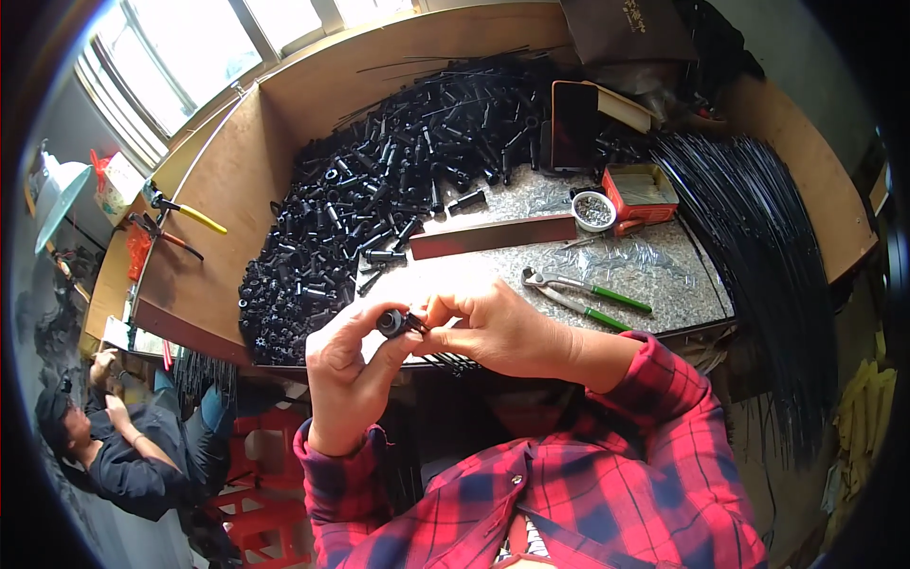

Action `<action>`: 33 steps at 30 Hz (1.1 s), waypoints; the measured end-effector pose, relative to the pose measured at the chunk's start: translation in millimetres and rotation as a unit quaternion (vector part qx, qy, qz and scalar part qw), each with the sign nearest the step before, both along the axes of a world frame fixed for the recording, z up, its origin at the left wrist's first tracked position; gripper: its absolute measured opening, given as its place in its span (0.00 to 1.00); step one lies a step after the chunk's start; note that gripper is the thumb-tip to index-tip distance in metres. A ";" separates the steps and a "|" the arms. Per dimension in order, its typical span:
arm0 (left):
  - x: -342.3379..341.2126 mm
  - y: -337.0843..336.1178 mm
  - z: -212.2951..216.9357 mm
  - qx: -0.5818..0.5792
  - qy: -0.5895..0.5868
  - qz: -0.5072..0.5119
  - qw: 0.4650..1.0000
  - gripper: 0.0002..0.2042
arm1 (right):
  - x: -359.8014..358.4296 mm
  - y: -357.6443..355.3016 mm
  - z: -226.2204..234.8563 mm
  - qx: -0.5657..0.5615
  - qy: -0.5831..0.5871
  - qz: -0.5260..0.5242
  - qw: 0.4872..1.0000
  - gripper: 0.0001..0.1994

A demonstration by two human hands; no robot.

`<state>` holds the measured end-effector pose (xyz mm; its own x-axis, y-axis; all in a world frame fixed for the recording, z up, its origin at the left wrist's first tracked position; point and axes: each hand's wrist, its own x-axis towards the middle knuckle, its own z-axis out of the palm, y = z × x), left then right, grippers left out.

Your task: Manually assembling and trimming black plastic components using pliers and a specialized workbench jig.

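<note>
Close to the near edge of the table, my left hand [349, 368] grips a short black tubular part [391, 323], its round open end facing up. My right hand [498, 330] meets it from the other side, thumb and forefinger pinched together against the part. Thin black rods [449, 362] show below my right fingers; whether they join the part I cannot tell. Beyond my hands lies a dark red bar [493, 237]. Green-handled pincers [588, 300] rest on the speckled tabletop [664, 308] to the right.
A heap of black tubular parts [379, 180] covers the left and back. At right are a white cup of small metal bits [594, 211], a red box [641, 197], a phone [574, 123] and a bundle of black rods [758, 218]. Another person [142, 446] sits at far left.
</note>
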<state>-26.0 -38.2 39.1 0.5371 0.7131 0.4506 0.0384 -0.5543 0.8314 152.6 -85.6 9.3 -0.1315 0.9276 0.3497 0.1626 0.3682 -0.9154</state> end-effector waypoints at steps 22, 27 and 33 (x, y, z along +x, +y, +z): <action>12.1 -1.0 -103.9 -0.023 -0.119 0.072 0.990 0.11 | 12.7 -34.6 -65.7 -0.009 -0.194 -0.037 0.980 0.11; 11.7 -4.7 -108.4 -0.034 -0.093 0.042 0.994 0.09 | 24.1 -45.9 -76.1 -0.012 -0.211 -0.079 0.974 0.10; 14.1 -8.7 -117.5 -0.054 -0.121 0.017 0.991 0.10 | 53.7 -62.7 -65.4 0.051 -0.333 -0.207 0.919 0.10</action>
